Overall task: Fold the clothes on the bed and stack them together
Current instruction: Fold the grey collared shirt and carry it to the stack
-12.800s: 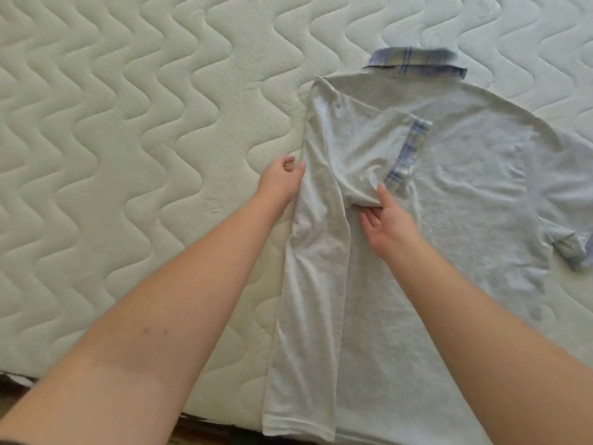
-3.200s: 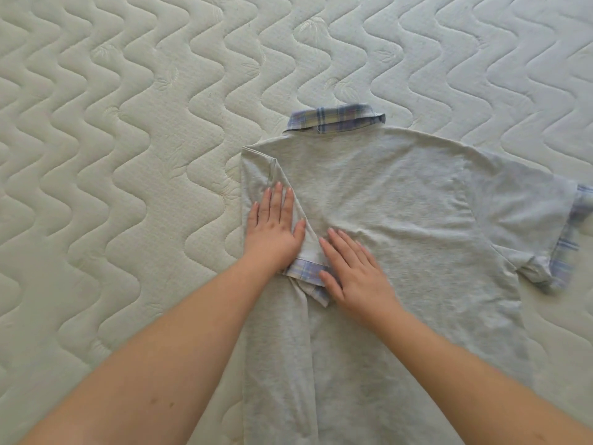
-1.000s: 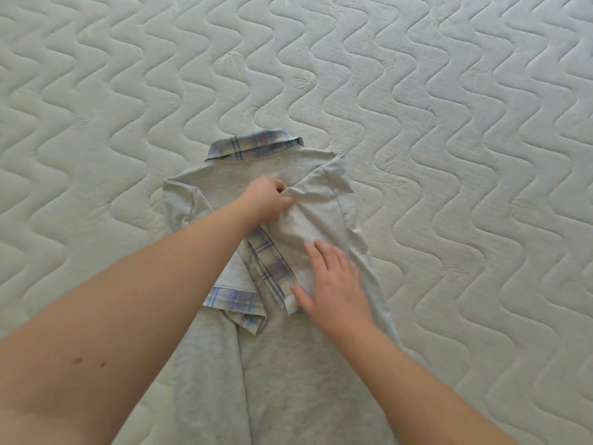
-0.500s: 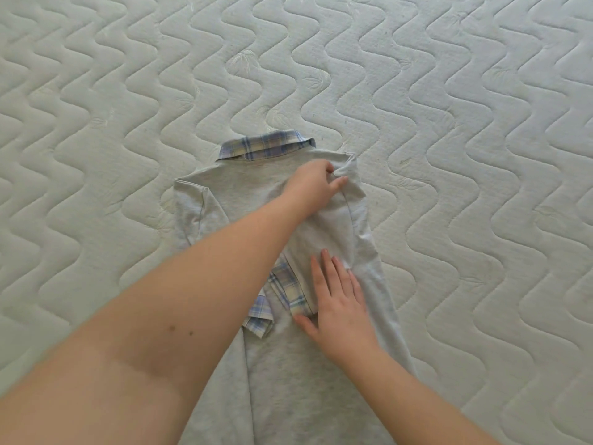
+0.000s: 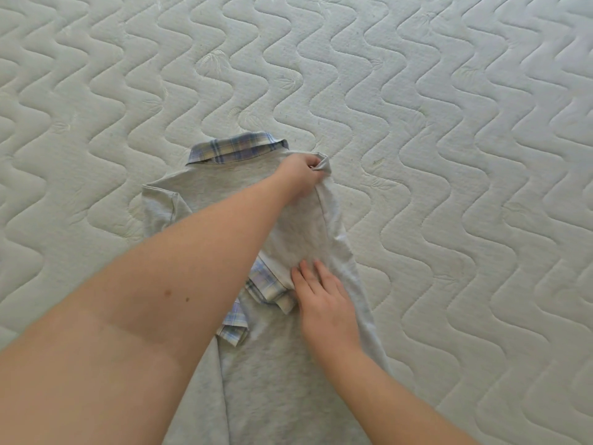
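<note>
A grey polo shirt [image 5: 276, 374] with a blue plaid collar [image 5: 236, 150] lies back-up on the mattress, both sides folded inward. Its plaid-cuffed sleeves [image 5: 266, 284] overlap at the middle. My left hand [image 5: 300, 178] reaches across the shirt and pinches the folded right shoulder corner near the collar. My right hand [image 5: 324, 303] lies flat, fingers apart, pressing the folded right side beside the sleeve cuff. My left forearm hides much of the shirt's left half.
The quilted white mattress [image 5: 465, 155] with a wavy stitch pattern fills the view on all sides of the shirt. No other clothes are in sight.
The shirt's right side has been folded inward over the back. My left hand has slid up from the sleeve to the right shoulder corner. My right hand has stayed pressing the fold.
</note>
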### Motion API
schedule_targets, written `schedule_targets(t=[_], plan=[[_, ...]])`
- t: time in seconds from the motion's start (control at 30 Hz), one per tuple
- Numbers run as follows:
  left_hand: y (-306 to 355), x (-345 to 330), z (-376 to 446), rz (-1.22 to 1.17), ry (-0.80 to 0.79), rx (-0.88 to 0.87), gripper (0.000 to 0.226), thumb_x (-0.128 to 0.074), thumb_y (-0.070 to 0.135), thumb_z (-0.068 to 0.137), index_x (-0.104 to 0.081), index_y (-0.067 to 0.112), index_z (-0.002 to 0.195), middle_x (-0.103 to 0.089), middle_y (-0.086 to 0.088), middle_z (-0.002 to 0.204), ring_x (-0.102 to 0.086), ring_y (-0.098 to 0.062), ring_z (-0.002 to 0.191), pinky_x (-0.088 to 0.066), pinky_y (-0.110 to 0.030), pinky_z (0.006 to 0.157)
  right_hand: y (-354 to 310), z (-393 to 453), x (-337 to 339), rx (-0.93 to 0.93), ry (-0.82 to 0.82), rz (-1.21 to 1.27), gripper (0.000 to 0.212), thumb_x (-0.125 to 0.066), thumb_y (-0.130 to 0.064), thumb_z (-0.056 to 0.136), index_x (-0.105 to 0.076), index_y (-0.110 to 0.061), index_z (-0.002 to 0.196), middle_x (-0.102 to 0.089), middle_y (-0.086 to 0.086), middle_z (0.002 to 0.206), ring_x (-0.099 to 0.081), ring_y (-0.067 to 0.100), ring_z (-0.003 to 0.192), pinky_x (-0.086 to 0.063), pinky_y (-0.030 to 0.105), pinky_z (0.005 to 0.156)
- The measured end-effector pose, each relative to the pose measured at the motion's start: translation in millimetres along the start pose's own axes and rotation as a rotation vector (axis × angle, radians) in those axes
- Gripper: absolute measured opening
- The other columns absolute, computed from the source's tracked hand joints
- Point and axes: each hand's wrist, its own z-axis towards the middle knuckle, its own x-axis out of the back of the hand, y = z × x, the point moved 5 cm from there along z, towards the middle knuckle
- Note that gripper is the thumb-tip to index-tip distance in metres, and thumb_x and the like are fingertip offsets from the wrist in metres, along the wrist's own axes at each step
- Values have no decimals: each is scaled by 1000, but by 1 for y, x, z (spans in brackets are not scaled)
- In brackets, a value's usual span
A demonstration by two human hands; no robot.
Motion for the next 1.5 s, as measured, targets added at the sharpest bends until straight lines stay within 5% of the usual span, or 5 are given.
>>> schedule_targets(t=[0.43, 0.77, 1.1, 1.23, 1.5], plan=[[-2, 15, -3, -6, 110, 25, 38, -56, 15, 96, -58, 17, 134, -62, -3, 128, -55, -13, 110, -33, -4, 75, -19, 6, 2, -31, -89, 320, 41, -44, -21, 103, -49, -22, 144, -46, -5, 150, -33, 22, 144, -36, 41, 111], [-25, 21, -8, 378, 136, 54, 27, -53, 41, 98, -59, 16, 88, -54, 3, 76, -59, -26, 89, -32, -30, 64, 1, -17, -13, -6, -231, 109, 72, -26, -61, 97, 4, -32, 155, 0, -5, 164, 5, 13, 151, 5, 36, 122], [-37, 40, -45, 676, -51, 131, 77, -39, 87, 77, -56, 13, 81, -59, -4, 79, -56, -23, 74, -40, -34, 60, 22, -58, -1, -87, 40, -213, 72, -78, -28, 63, -59, -16, 132, -60, 7, 118, -60, 26, 104, -48, 39, 86], [-54, 48, -73, 657, -320, 31, 44, -74, 56, 78, -61, 18, 96, -62, 5, 91, -58, -15, 82, -43, -31, 70, 21, -69, -3, -123, 4, -262, 57, -82, -38, 66, -65, -14, 115, -59, 7, 100, -60, 26, 87, -50, 39, 72], [-59, 70, -89, 516, -16, 132, 53, -64, 63, 82, -55, 17, 106, -55, 5, 86, -55, -20, 86, -39, -31, 63, 17, -71, -1, -115, -54, -336, 58, -75, -39, 75, -63, -14, 126, -60, 8, 105, -58, 27, 90, -47, 39, 76]])
